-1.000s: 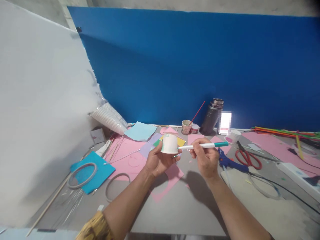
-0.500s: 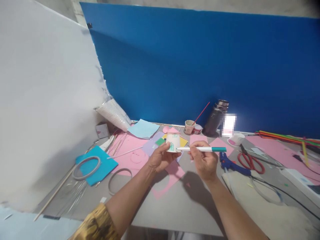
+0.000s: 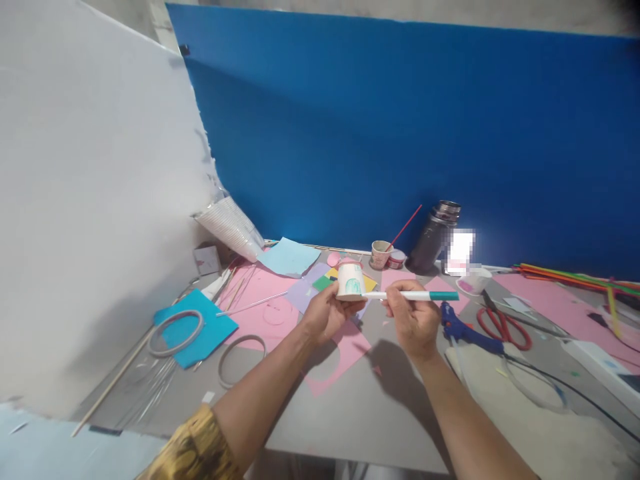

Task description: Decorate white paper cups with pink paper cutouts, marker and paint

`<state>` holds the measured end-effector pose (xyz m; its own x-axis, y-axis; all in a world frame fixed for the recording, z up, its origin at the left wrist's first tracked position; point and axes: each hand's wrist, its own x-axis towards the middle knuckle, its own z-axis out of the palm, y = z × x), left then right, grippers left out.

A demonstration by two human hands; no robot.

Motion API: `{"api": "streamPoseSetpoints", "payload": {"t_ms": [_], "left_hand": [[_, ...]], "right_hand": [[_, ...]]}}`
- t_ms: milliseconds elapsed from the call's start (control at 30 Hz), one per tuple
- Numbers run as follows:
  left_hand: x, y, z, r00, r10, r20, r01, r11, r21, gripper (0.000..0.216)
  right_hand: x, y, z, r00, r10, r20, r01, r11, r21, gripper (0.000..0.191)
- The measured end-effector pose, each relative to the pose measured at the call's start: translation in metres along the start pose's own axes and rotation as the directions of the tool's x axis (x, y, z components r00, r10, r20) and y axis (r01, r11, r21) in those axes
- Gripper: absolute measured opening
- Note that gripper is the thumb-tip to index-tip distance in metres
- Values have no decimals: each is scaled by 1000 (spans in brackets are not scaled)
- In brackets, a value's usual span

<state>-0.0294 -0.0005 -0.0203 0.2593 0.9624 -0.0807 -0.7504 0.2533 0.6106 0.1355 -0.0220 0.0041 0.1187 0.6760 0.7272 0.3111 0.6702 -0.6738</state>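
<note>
My left hand [image 3: 327, 317] is closed around a small white paper cup [image 3: 349, 281] held upside down above the table, with green marks drawn on its side. My right hand [image 3: 411, 320] pinches a white marker pen with a teal cap [image 3: 410, 295], held level. The pen's tip touches the cup's lower right edge. Both hands hover over a grey table [image 3: 380, 413] with pink paper [image 3: 333, 360] beneath them.
A blue glue gun [image 3: 463, 327] and red scissors [image 3: 503, 327] lie right of my right hand. A dark flask [image 3: 433, 237], a small cup with a red stick [image 3: 381, 255], coloured papers, wire rings [image 3: 175, 330], a white board at left and a blue board behind surround the work spot.
The cup has been turned in my left hand, so green drawing now shows on its side. The pen tip stays at the cup. The view has shifted slightly left.
</note>
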Motion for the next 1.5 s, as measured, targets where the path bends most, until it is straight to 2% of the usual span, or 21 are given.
{"api": "streamPoseSetpoints", "payload": {"t_ms": [133, 367, 600, 767, 967, 1067, 1200, 1500], "left_hand": [[-1, 0, -3, 999, 26, 26, -26, 1000, 6, 23], [-5, 1, -5, 994, 6, 106, -16, 996, 93, 27], [-3, -1, -6, 992, 69, 110, -83, 988, 126, 34], [-2, -1, -7, 988, 89, 125, -109, 980, 164, 39], [0, -7, -7, 974, 145, 177, -191, 940, 281, 44], [2, -10, -8, 973, 172, 154, -214, 923, 321, 45], [3, -11, -7, 972, 204, 114, -230, 920, 316, 48], [1, -10, -4, 969, 236, 73, -246, 897, 367, 39]], "right_hand": [[-1, 1, -1, 999, -48, 16, 48, 998, -36, 13], [-6, 2, -2, 996, -87, 26, 88, 994, -60, 12], [-3, -1, -1, 969, -191, 159, 214, 966, -144, 14], [-2, 0, 0, 972, -196, 127, 215, 963, -160, 12], [-2, 0, 2, 945, -267, 190, 301, 936, -181, 12], [-1, -1, 2, 926, -314, 209, 354, 915, -193, 13], [0, 0, 3, 925, -322, 201, 361, 910, -204, 12], [0, -1, 7, 894, -386, 228, 427, 888, -172, 12]]}}
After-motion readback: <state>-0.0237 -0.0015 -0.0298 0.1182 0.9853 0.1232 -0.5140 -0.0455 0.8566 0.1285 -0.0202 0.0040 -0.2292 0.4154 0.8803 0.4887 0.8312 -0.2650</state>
